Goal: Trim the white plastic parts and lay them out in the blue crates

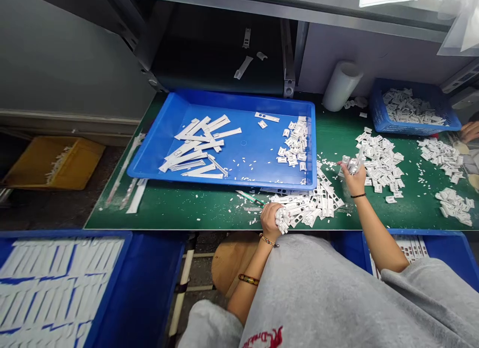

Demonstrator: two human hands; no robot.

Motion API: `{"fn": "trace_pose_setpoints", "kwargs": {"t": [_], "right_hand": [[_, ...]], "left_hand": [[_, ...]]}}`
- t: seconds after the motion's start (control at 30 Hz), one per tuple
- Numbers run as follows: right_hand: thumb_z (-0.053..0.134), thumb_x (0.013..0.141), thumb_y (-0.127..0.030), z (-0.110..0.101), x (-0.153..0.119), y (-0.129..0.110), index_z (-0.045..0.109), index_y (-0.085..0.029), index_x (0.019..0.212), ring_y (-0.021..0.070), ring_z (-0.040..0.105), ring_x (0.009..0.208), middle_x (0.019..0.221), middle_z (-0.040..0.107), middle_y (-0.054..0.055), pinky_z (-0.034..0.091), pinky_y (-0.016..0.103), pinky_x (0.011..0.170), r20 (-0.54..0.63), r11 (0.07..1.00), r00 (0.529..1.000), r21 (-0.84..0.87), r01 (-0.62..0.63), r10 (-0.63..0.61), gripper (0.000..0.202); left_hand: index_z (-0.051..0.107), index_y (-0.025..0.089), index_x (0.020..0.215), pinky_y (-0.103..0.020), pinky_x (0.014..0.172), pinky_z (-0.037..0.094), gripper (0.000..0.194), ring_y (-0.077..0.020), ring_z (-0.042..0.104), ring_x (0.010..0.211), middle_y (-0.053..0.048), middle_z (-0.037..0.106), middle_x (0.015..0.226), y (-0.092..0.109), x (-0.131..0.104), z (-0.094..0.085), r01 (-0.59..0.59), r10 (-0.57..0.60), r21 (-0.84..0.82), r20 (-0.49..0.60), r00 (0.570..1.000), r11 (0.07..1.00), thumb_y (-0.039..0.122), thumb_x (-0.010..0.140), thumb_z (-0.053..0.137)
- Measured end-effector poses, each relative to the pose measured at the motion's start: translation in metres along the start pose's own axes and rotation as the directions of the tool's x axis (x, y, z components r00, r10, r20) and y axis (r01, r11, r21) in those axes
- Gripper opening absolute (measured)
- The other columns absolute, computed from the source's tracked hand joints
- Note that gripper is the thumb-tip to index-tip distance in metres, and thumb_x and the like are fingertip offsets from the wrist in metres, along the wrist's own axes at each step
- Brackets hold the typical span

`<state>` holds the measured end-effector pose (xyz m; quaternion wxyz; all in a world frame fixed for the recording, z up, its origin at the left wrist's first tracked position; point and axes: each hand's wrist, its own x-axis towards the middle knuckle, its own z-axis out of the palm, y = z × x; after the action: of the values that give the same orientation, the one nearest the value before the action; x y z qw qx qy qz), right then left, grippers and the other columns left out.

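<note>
My left hand (270, 221) is closed around a bunch of white plastic pieces (283, 220) at the table's front edge. Just beyond it, a thin green-handled tool (251, 198) lies by the fingers; whether they touch it I cannot tell. My right hand (355, 179) grips several small white plastic pieces (352, 164), beside a heap of small white clips (381, 161). Between the hands, flat white slotted strips (324, 200) lie in a loose pile. A blue tray (243, 106) behind them holds long white strips (198, 148) and small white clips (295, 143).
A blue basket (379, 121) of white parts and a white roll (341, 86) stand at the back right. Behind the tray is a dark conveyor belt (217, 53). Blue bins (127, 288) sit below the table. Another person's hand (469, 131) shows far right.
</note>
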<state>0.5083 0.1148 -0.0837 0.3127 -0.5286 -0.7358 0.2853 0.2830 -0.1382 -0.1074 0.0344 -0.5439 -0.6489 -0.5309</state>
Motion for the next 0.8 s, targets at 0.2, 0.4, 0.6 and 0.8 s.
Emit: {"fn": "trace_pose_setpoints", "kwargs": {"t": [0.2, 0.4, 0.6, 0.8], "right_hand": [[0.060, 0.079, -0.053, 0.014, 0.001, 0.010, 0.059, -0.021, 0.106, 0.0287, 0.066, 0.093, 0.097, 0.070, 0.009, 0.053, 0.043, 0.081, 0.045, 1.000, 0.999, -0.026, 0.010, -0.009, 0.042], [0.071, 0.072, -0.048, 0.023, 0.013, 0.002, 0.061, -0.020, 0.096, 0.0314, 0.067, 0.090, 0.094, 0.071, 0.010, 0.051, 0.039, 0.076, 0.195, 0.983, 0.979, -0.180, -0.019, 0.055, 0.038], [0.080, 0.064, -0.037, 0.034, 0.024, 0.003, 0.060, -0.021, 0.095, 0.0298, 0.065, 0.090, 0.093, 0.070, 0.007, 0.049, 0.034, 0.073, 0.280, 0.967, 0.953, -0.252, -0.041, 0.113, 0.041], [0.070, 0.087, -0.039, 0.021, 0.028, 0.020, 0.061, -0.015, 0.106, 0.0192, 0.064, 0.086, 0.099, 0.066, 0.005, 0.053, 0.037, 0.079, 0.233, 0.973, 0.958, -0.197, -0.121, 0.166, 0.032]], "left_hand": [[0.059, 0.019, 0.088, -0.032, 0.069, 0.048, 0.005, -0.0183, 0.062, 0.072, -0.004, 0.065, 0.079, 0.001, 0.001, 0.000, -0.006, 0.006, 0.000, 0.005, 1.000, 1.000, 0.023, 0.086, 0.059], [0.059, 0.019, 0.088, -0.032, 0.069, 0.048, 0.005, -0.0182, 0.061, 0.072, -0.004, 0.065, 0.079, 0.001, 0.001, -0.001, -0.012, 0.011, 0.010, 0.015, 1.000, 1.000, 0.023, 0.086, 0.058], [0.059, 0.019, 0.087, -0.032, 0.068, 0.048, 0.005, -0.0184, 0.062, 0.072, -0.004, 0.065, 0.078, 0.000, 0.001, 0.000, -0.012, 0.011, 0.017, 0.017, 1.000, 1.000, 0.024, 0.087, 0.057], [0.060, 0.018, 0.089, -0.032, 0.069, 0.048, 0.006, -0.0189, 0.062, 0.073, -0.004, 0.066, 0.079, 0.000, 0.000, -0.001, -0.014, 0.013, 0.013, 0.019, 1.000, 1.000, 0.021, 0.087, 0.055]]}}
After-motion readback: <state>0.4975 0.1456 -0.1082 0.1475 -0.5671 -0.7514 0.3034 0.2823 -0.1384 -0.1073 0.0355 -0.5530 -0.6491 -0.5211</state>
